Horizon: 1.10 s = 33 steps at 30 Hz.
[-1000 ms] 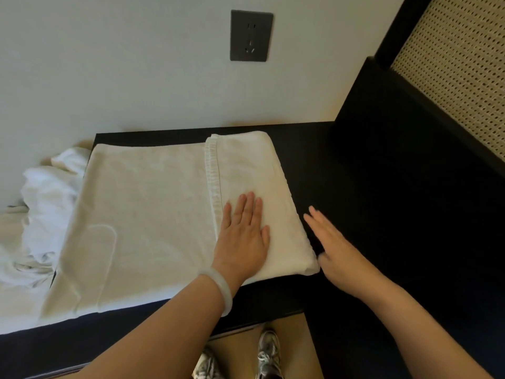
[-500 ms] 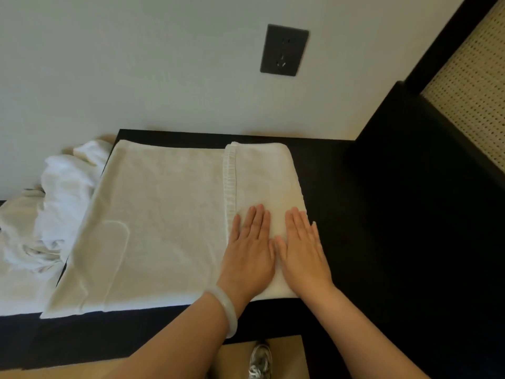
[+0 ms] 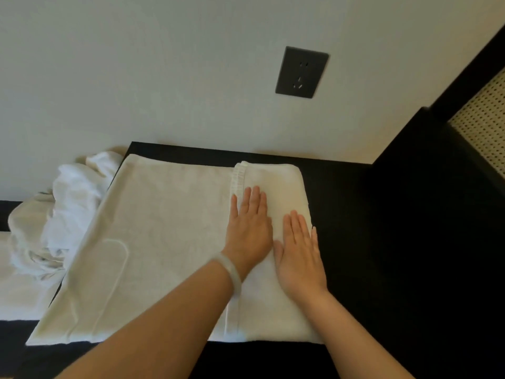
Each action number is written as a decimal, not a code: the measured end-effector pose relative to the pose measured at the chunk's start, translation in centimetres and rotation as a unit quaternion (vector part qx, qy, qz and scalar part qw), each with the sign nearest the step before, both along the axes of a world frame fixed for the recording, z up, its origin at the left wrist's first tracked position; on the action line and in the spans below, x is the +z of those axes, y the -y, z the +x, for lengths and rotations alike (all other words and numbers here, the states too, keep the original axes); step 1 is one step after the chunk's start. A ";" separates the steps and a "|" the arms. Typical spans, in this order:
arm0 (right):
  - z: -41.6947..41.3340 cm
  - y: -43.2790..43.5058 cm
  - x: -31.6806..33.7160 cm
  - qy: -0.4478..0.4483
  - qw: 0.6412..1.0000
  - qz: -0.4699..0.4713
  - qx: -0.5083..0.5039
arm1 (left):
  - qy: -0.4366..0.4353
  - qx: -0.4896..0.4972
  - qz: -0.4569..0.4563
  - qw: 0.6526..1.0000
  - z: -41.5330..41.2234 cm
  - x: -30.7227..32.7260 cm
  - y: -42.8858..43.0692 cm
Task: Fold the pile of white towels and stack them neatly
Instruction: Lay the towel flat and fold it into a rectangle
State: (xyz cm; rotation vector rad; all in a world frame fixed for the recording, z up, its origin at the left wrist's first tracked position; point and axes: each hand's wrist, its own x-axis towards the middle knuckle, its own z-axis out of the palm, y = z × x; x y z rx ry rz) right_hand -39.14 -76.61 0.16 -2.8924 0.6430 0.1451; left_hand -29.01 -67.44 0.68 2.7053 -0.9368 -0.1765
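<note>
Partly folded, the white towel (image 3: 169, 242) lies on the dark table (image 3: 355, 242) — left hand (image 3: 250, 231) and right hand (image 3: 299, 258) rest flat on its folded right part, fingers straight, grasping nothing. Crumpled towels (image 3: 68, 214) sit just beside it, left.

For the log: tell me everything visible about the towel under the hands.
The white towel, terry-like, lies flat on the dark table. Its right part is folded over, hemmed edge running front to back. The left hand and right hand press flat on that fold. Crumpled towels lie at its left.
</note>
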 end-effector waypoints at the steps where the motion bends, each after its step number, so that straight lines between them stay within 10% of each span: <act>1: -0.1 0.1 0.1 -0.001 1.000 0.007 0.002 | -0.007 0.003 0.000 1.000 1.1 -0.4 0.2; 33: 17.6 9.6 -0.4 0.030 0.995 0.033 -0.084 | 0.004 0.032 -0.045 0.998 2.8 -2.6 0.2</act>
